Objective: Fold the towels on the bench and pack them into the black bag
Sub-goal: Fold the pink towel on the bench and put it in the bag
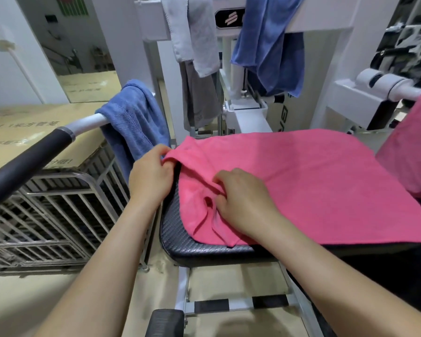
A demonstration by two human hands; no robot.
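Your left hand (153, 177) was curled on the far-left corner of the pink towel (301, 181), pinching the hem. Your right hand (246, 203) was curled too, fingers dug into a ruck of the same towel near its front-left edge. The towel lay spread over the black bench pad (180, 234), left side rumpled, the rest flat. It read as light microfibre: limp, no stiffness, likely to sag and crease wherever unsupported, grippy rather than slippery on the textured pad, nothing fragile. Best hold, by my judgement, was two corners or the hem, not mid-cloth as the right hand had it. Other towels: a blue towel (134, 125) over the handle bar (88, 121), another blue one (270, 45) and a grey-white one (192, 37) hung on the machine frame (326, 23), a second pink one (413, 147) at right. Black bag: couldn't pick it out. Writing: the logo plate (230, 18) showed a mark only, no legible letters; print on the cardboard (34, 132) was too blurred to read.
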